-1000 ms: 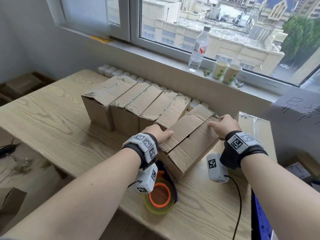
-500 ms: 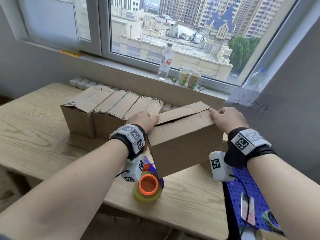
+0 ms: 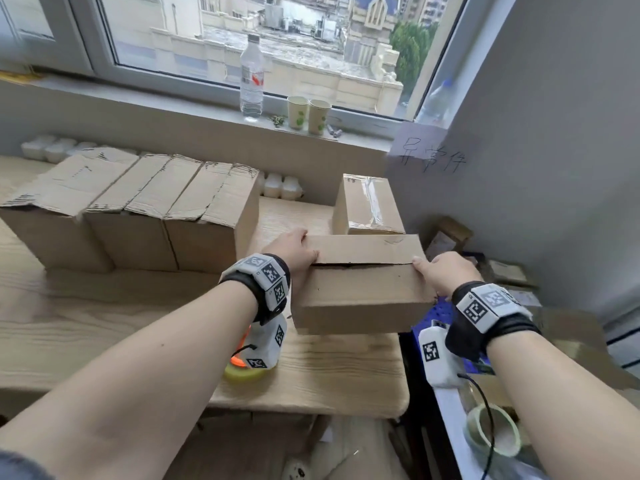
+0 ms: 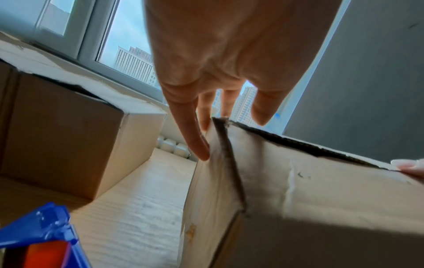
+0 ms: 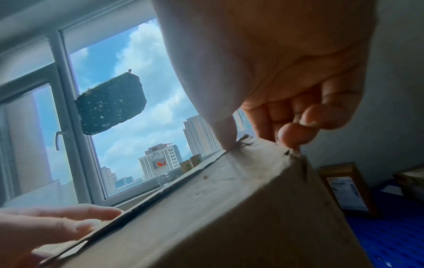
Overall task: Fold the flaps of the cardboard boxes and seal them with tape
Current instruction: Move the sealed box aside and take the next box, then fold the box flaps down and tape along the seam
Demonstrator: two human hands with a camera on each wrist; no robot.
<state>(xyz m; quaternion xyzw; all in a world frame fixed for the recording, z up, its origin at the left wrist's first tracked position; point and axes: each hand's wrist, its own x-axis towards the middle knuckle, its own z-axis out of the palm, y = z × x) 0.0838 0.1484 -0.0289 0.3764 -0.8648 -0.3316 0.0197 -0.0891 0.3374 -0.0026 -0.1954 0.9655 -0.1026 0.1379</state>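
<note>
A brown cardboard box [image 3: 363, 292] with its top flaps folded down, a dark seam between them, is held off the table [image 3: 104, 323] at its right end. My left hand [image 3: 294, 251] grips the box's left end, thumb on top and fingers [image 4: 197, 143] down the end face. My right hand [image 3: 440, 271] grips the right end, thumb on the top edge and fingers [image 5: 296, 132] curled at the corner. A box sealed with clear tape [image 3: 369, 206] stands just behind. The tape dispenser [image 3: 242, 365], orange core and blue frame [image 4: 45, 235], lies under my left wrist.
A row of untaped boxes [image 3: 138, 209] with folded flaps fills the table's left and middle. White pots [image 3: 280, 185] line the back edge. A bottle [image 3: 251, 81] and paper cups [image 3: 308, 112] stand on the sill. A grey wall [image 3: 554, 168], a blue surface [image 3: 440, 313] and a tape roll [image 3: 491, 431] are to the right.
Both hands have carried the box to the right and turned it level, away from the row and up to the taped box at the table's right end. The view turned right.
</note>
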